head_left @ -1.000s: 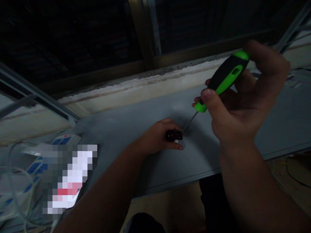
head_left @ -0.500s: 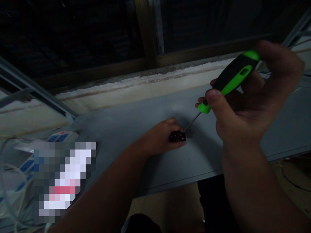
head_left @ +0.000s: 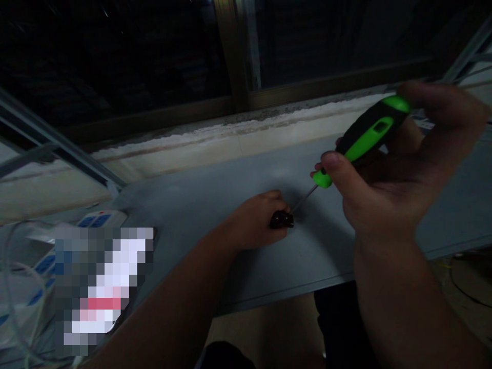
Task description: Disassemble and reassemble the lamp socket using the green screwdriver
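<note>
My right hand (head_left: 388, 169) is closed around a green and black screwdriver (head_left: 365, 138), its forefinger over the butt and its thumb along the lower handle. The thin metal shaft slants down to the left. Its tip meets the upper right edge of a small, shiny, dark object (head_left: 282, 220), whose kind I cannot make out. Wrapped about that object, my left hand (head_left: 257, 218) rests low over the grey table (head_left: 307, 256). Fingers partly hide the dark object, and the exact contact at the tip is too small to see.
White power strips (head_left: 102, 219) with blue sockets and pale cables lie at the left. Beside them is a pixelated, phone-like rectangle (head_left: 111, 277). A grey metal frame (head_left: 57, 138) rises at the left, and a dark window (head_left: 154, 51) stands behind the table.
The screwdriver's handle has tilted lower as my right hand turned and dropped slightly. My left hand still holds the dark object. The whole view has shifted a little.
</note>
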### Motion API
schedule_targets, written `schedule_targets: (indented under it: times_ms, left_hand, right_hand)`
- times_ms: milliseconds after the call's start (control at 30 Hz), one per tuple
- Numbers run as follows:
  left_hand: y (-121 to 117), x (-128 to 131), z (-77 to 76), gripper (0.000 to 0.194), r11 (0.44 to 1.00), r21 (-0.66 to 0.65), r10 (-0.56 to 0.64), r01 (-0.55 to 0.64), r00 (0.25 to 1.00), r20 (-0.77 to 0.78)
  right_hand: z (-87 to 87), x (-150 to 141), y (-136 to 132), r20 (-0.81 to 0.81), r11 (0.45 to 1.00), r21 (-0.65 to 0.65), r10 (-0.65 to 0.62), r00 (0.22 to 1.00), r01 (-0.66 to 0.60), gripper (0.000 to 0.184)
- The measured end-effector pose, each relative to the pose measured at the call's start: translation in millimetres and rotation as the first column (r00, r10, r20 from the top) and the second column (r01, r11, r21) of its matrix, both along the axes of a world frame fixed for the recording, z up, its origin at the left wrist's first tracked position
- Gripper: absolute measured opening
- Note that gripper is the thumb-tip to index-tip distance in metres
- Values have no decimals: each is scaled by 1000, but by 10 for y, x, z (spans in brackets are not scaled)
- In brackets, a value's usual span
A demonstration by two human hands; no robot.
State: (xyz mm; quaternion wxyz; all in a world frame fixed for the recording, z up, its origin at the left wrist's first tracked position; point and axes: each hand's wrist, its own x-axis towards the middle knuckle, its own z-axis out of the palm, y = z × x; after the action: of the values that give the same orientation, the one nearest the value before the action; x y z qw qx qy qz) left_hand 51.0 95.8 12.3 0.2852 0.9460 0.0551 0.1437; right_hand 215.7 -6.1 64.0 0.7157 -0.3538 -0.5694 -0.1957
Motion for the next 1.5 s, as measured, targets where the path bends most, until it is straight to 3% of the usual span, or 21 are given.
schedule_targets:
  times_ms: [567,833,1000,1200,1500]
  left_hand:
    - [-8,-10,10,17,1000,21,19,-18,999,-28]
    - [-10,-21,23,17,1000,13,22,-21,999,-32]
    - [-3,-24,11,17,999,42,22,-21,999,-34]
    - [-1,-20,14,14,1000,13,20,-19,999,-34]
    - [4,-31,23,15,1000,2,10,-10,999,-36]
  right_hand:
    - [22,-32,-31,-107,997,-16,80,991,-82,59]
    - [56,-92,-81,-175,984,-32,170,970,-178,61]
    - [47,-65,-58,-123,989,15,151,981,-150,60]
    - [40,-75,-67,-133,987,-28,150,980,-155,65]
    - [69,-165,-109,-239,988,-50,131,962,-147,45]
